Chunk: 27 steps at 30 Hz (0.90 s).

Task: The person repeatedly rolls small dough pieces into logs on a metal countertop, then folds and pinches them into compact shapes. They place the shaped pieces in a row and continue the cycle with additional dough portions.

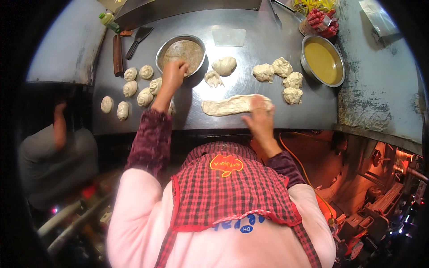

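Note:
A long flattened strip of dough (224, 105) lies on the metal worktop near its front edge. My right hand (261, 119), slightly blurred, rests with spread fingers on the strip's right end. My left hand (176, 72) is at the near rim of a round metal bowl of brownish filling or seasoning (182, 53), its fingers bent over the contents; whether they pinch any of it is hidden. Two dough lumps (224, 66) sit beyond the strip. Several rolled dough pieces (130, 88) stand left of my left forearm, one partly hidden by it. Several rough dough lumps (263, 72) lie to the right.
A metal bowl of yellow liquid (321, 60) stands at the right wall. At the back are a translucent scraper (229, 37), a metal spatula (137, 42), a wooden-looking bar (117, 55) and a container of red-wrapped sticks (321, 23). Another person's arm (60, 127) shows at left.

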### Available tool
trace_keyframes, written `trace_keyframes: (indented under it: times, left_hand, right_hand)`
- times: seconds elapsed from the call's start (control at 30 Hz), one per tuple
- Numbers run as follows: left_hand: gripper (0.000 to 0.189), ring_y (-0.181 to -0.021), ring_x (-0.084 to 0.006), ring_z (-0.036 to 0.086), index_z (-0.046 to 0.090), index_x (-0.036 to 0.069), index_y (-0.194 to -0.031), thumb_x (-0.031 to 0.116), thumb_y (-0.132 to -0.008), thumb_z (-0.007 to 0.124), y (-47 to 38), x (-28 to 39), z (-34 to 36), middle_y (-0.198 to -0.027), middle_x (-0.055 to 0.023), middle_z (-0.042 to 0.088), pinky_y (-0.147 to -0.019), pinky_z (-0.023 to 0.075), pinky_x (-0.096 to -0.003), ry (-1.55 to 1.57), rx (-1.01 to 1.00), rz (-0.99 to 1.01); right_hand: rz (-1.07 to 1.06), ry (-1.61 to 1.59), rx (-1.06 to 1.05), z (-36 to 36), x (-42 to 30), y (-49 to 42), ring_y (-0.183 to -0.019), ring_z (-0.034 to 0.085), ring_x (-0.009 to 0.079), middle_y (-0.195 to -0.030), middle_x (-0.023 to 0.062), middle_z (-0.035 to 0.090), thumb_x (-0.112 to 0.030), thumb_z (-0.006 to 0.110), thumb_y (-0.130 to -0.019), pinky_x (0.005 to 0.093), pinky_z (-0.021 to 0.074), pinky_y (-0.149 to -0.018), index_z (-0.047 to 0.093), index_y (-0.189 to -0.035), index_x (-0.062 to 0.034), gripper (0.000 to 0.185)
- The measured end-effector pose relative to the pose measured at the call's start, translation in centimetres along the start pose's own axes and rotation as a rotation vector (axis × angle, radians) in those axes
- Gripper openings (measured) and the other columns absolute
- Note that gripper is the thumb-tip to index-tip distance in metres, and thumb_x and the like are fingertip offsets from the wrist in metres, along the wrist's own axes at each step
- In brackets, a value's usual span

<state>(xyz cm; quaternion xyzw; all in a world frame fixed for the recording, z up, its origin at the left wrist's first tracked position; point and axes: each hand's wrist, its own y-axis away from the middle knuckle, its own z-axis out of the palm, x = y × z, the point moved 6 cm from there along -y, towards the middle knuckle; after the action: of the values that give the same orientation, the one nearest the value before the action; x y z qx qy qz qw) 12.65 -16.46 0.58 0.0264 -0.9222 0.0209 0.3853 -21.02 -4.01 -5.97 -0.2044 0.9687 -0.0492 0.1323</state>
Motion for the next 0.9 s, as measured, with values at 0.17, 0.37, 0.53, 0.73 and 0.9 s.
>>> trace_keyframes:
  times: [0.17, 0.37, 0.53, 0.73, 0.9]
  left_hand:
    - [0.024, -0.075, -0.0112, 0.061, 0.071, -0.004, -0.098, 0.018, -0.095, 0.061, 8.4, 4.7, 8.6, -0.080, -0.0054, 0.069, -0.070, 0.0491, -0.0277, 0.425, -0.284, -0.176]
    - [0.024, -0.075, -0.0134, 0.063, 0.072, -0.004, -0.100, 0.018, -0.094, 0.062, 9.4, 4.1, 11.8, -0.083, -0.0085, 0.072, -0.070, 0.0513, -0.0302, 0.373, -0.387, -0.257]
    - [0.025, -0.085, -0.0182, 0.069, 0.069, -0.001, -0.113, 0.006, -0.091, 0.060, 9.1, 10.5, 15.7, -0.093, -0.0133, 0.074, -0.078, 0.0533, -0.0320, 0.218, -0.263, 0.120]
    - [0.039, -0.076, -0.0235, 0.070, 0.072, 0.006, -0.112, -0.010, -0.083, 0.052, 9.2, 4.6, 8.2, -0.096, -0.0151, 0.073, -0.073, 0.0555, -0.0347, 0.211, 0.074, 0.163]
    - [0.034, -0.097, -0.0358, 0.068, 0.067, 0.001, -0.115, -0.007, -0.085, 0.053, 6.2, 5.1, -2.1, -0.108, -0.0225, 0.069, -0.083, 0.0542, -0.0405, -0.013, 0.413, 0.265]
  right_hand:
    - [-0.054, -0.304, -0.181, -0.2, -6.4, -1.1, -0.148, 0.025, 0.0288, -0.155, 0.0187, 0.034, -0.053, 0.063, -0.086, 0.0610, 0.0127, -0.116, 0.037, -0.148, -0.0011, 0.085]
    - [0.133, -0.046, -0.077, -1.6, 3.4, 1.7, -0.148, 0.026, 0.0263, -0.159, 0.0124, 0.030, -0.046, 0.067, -0.086, 0.0598, 0.0065, -0.117, 0.036, -0.151, -0.0072, 0.081]
    - [0.141, -0.085, 0.001, -1.8, 4.2, 1.8, -0.149, 0.023, 0.0280, -0.159, 0.0124, 0.030, -0.049, 0.064, -0.087, 0.0616, 0.0071, -0.117, 0.033, -0.152, -0.0077, 0.083]
    - [-0.121, -0.318, -0.066, -0.1, -8.5, -0.7, -0.145, 0.030, 0.0308, -0.154, 0.0161, 0.037, -0.050, 0.069, -0.082, 0.0598, 0.0166, -0.116, 0.040, -0.145, -0.0039, 0.084]
    - [-0.122, -0.085, 0.192, -0.4, 0.5, 2.6, -0.139, 0.043, 0.0253, -0.145, 0.0100, 0.052, -0.030, 0.072, -0.084, 0.0532, 0.0220, -0.117, 0.054, -0.138, -0.0086, 0.061]
